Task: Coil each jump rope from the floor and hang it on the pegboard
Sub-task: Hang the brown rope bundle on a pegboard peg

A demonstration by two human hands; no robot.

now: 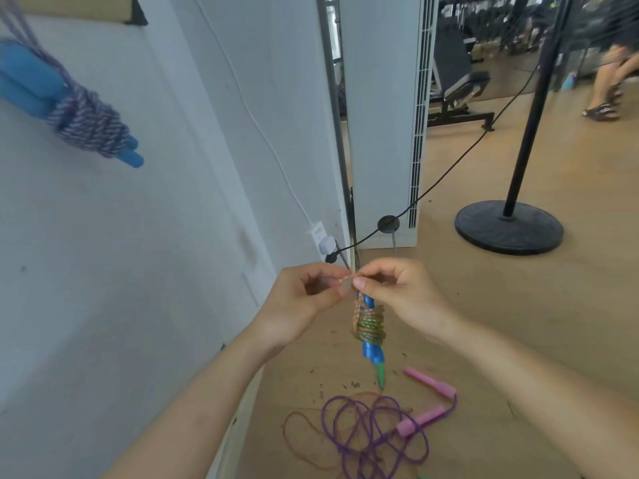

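Three jump ropes are in view. One, a bundled rope (pixel 371 328) with blue and green handles, hangs at the centre of the frame below both hands, its glittery cord wound tight round the handles. Both the left hand (pixel 304 299) and the right hand (pixel 404 295) pinch the short cord loop (pixel 347 281) that stands out of the bundle at 12 o'clock from the windings. The other fingers are curled and neither hand is spread wide. Assessment: the bundle is light, and the cord is soft and pliant but probably slick, so the windings could slacken if the loop is let go. The loop is the proper hold for hanging. At 6 o'clock from the bundle, a purple rope (pixel 373 430) with pink handles (pixel 428 385) lies loose and tangled on the floor (pixel 518 323), not yet coiled. At 10 o'clock, a third rope (pixel 86 122), blue-handled, hangs already wound against the wall (pixel 138 254).
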